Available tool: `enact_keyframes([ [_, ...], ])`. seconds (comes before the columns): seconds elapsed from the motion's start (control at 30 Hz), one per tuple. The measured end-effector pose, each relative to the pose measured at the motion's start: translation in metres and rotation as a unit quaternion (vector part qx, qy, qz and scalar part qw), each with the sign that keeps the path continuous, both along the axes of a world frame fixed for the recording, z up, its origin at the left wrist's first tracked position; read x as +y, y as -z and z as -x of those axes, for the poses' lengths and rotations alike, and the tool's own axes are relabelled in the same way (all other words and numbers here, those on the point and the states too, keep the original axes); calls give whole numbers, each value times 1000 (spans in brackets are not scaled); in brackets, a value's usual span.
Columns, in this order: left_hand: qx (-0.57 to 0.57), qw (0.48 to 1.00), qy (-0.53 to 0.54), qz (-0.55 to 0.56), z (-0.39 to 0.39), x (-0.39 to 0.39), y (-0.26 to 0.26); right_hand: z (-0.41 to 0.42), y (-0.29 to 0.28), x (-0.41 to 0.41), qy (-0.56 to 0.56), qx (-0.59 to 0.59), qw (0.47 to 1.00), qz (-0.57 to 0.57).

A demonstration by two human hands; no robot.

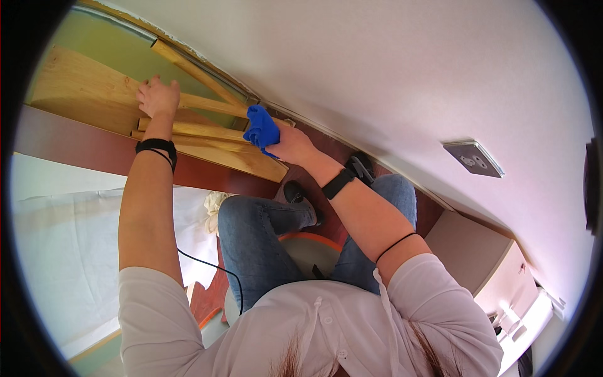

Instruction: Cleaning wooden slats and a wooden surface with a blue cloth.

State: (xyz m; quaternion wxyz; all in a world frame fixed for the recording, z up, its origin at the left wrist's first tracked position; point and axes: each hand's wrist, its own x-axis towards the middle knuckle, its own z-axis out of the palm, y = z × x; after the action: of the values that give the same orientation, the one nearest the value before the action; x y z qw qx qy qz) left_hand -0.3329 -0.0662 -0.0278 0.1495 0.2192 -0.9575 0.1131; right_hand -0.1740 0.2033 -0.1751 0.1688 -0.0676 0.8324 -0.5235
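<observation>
My right hand (293,144) is closed on a crumpled blue cloth (262,126), beside the ends of several long pale wooden poles or slats. My left hand (160,96) is spread over a wooden slat (202,102) near a broad light-wood board (89,87); whether its fingers touch the wood cannot be told. Two more wooden pieces (188,129) run below, between my left wrist and the cloth. Another wooden pole (188,66) slants along the wall edge above my left hand.
A white wall with a metal socket plate (473,158) rises on the right. A dark red panel (212,172) borders the boards. White sheeting (70,226) hangs at the left. A pale cabinet (466,249) stands at the lower right, and my knees are close below the boards.
</observation>
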Motion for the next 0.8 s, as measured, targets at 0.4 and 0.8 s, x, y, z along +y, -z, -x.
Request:
enact_keyframes([
  [0.4, 24, 999, 26, -17, 2, -7, 14, 1, -1, 0, -6, -1, 1000, -9],
  [0.8, 62, 996, 57, -29, -2, -5, 19, 2, 3, 1, 0, 6, 1000, -8],
])
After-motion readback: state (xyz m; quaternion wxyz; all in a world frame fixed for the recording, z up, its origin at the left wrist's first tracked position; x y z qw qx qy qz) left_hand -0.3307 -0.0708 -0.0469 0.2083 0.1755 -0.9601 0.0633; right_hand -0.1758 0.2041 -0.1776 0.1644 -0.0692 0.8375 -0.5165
